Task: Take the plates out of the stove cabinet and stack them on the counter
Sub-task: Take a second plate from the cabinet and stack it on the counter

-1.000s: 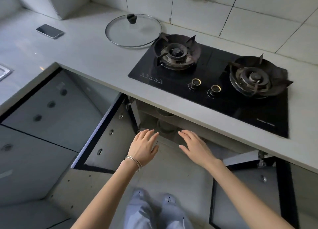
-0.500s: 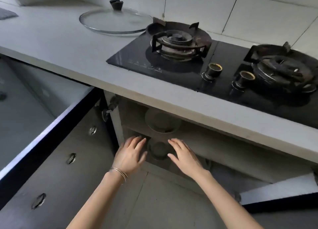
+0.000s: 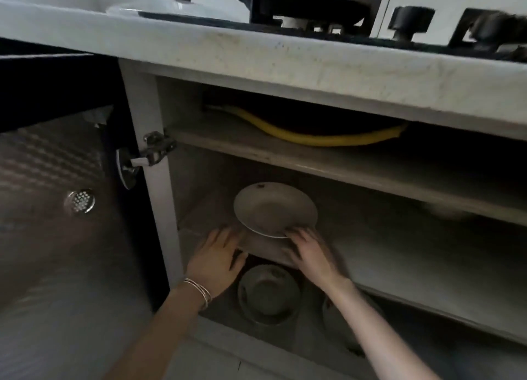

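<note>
head view: we are low in front of the open cabinet under the counter [image 3: 285,63]. one pale plate [image 3: 275,208] sits on the middle shelf [image 3: 399,251], toward the left and close to the front edge. whether it lies flat or is already tipped we cannot tell. our left hand [image 3: 216,261] is spread, fingers straight, just left of the plate at the shelf edge, and it holds nothing. our right hand [image 3: 310,254] has its fingertips at the plate's near right rim. blur hides whether they only touch it or pinch it. below the shelf stands a bowl [image 3: 268,291], and a yellow hose [image 3: 313,135] lies on the top shelf.

we judge the plate to be glazed ceramic: stiff, smooth, fairly heavy for its size, and quick to chip against the shelf edge or the frame. the best hold looks to be at opposite rims, thumbs on top and fingers beneath, then out level, clear of the shelf above.
</note>
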Demonstrator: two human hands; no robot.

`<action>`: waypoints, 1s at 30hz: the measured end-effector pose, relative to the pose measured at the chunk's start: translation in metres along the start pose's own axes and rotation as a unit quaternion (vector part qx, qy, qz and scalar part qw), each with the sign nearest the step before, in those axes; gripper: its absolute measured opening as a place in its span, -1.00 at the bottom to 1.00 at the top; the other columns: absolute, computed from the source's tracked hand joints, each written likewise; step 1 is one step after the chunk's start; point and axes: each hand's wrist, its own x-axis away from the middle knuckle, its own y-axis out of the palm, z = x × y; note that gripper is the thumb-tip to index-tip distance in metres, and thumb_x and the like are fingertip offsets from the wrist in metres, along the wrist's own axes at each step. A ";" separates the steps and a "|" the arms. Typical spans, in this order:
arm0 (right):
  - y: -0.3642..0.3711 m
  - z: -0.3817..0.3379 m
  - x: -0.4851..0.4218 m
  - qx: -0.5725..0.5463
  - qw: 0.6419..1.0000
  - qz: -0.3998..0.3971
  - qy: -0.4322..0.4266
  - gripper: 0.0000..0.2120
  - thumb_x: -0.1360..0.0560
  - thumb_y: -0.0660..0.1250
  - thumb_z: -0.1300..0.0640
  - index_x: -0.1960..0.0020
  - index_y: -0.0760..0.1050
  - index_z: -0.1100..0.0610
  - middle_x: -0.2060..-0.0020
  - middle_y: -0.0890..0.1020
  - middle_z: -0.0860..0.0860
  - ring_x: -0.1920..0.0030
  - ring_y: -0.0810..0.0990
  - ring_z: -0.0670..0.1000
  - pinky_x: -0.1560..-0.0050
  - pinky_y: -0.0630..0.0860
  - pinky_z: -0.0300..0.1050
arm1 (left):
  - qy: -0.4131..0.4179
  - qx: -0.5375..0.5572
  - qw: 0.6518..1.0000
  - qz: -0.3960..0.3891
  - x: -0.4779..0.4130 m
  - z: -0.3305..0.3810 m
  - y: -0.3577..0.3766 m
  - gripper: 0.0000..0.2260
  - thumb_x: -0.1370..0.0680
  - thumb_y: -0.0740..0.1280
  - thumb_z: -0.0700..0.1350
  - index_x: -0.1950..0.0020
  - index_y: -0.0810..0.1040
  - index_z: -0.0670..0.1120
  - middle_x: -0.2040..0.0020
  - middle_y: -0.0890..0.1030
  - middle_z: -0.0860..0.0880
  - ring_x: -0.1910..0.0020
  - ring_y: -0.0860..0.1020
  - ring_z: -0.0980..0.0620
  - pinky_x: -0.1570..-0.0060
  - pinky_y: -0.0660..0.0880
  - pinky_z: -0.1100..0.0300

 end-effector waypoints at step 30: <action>-0.027 0.032 0.007 -0.219 0.951 0.026 0.219 -0.44 -0.43 0.40 0.22 -0.37 0.28 0.23 -0.27 0.47 0.18 -0.27 0.44 0.13 -0.15 0.36 -0.14 | -0.191 0.245 0.950 -0.016 -0.050 0.039 0.011 -0.38 -0.37 0.44 -0.19 -0.38 0.28 -0.17 -0.27 0.42 -0.19 -0.24 0.41 -0.18 -0.12 0.35 0.13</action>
